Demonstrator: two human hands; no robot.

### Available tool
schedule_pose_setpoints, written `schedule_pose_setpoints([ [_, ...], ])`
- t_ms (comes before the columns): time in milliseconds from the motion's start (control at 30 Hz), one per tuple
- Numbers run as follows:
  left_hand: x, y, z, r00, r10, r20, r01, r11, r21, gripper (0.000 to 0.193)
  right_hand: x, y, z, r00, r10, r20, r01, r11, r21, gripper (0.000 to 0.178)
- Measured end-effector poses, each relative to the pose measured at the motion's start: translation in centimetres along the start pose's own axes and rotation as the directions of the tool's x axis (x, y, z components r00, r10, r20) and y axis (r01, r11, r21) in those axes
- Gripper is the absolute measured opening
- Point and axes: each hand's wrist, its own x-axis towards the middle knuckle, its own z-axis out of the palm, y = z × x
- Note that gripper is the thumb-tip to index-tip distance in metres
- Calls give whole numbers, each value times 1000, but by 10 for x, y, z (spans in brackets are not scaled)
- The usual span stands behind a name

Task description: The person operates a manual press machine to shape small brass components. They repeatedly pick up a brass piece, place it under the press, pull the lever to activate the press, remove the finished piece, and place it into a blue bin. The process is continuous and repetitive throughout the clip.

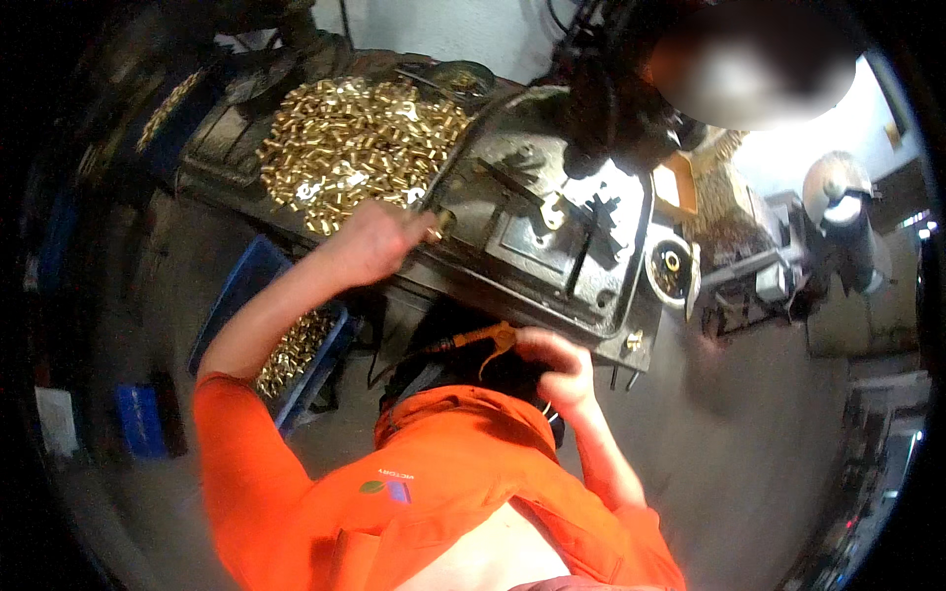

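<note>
My left hand (379, 241) is closed on a small brass fitting (440, 225) at the front left edge of the machine bed. Beside it, a large heap of loose brass fittings (360, 148) covers the left part of the bench. My right hand (560, 366) is low in front of the bench, close to my body, with its fingers curled. Right by those fingertips is an orange air blow gun (473, 339); whether they grip it or only lie next to it is hidden. Another brass piece (634, 341) rests at the bench's near right corner.
The metal machine bed (522, 258) has a raised rim, with dark machinery (616, 108) above it. A blue crate (330, 366) of brass pieces stands below left. A round white container (672, 264) and a cardboard box (676, 187) sit to the right. A bright lamp glares at upper right.
</note>
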Motion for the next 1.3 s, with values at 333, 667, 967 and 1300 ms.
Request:
schedule_pose_setpoints([
  [333, 39, 86, 39, 976, 162, -148, -192, 957, -217, 39, 48, 17, 25, 934, -347, -86, 349, 835, 424, 76],
  [667, 33, 107, 51, 996, -28, -86, -26, 817, -576, 28, 38, 33, 33, 952, -243, -185, 303, 819, 487, 78],
  [967, 26, 111, 53, 997, 76, 20, -50, 812, -581, 19, 33, 16, 11, 995, -49, -90, 95, 766, 636, 86],
  [1300, 9, 111, 79, 876, -221, 428, 172, -688, -705, 23, 15, -19, 18, 802, -594, 61, 405, 465, -787, 83],
])
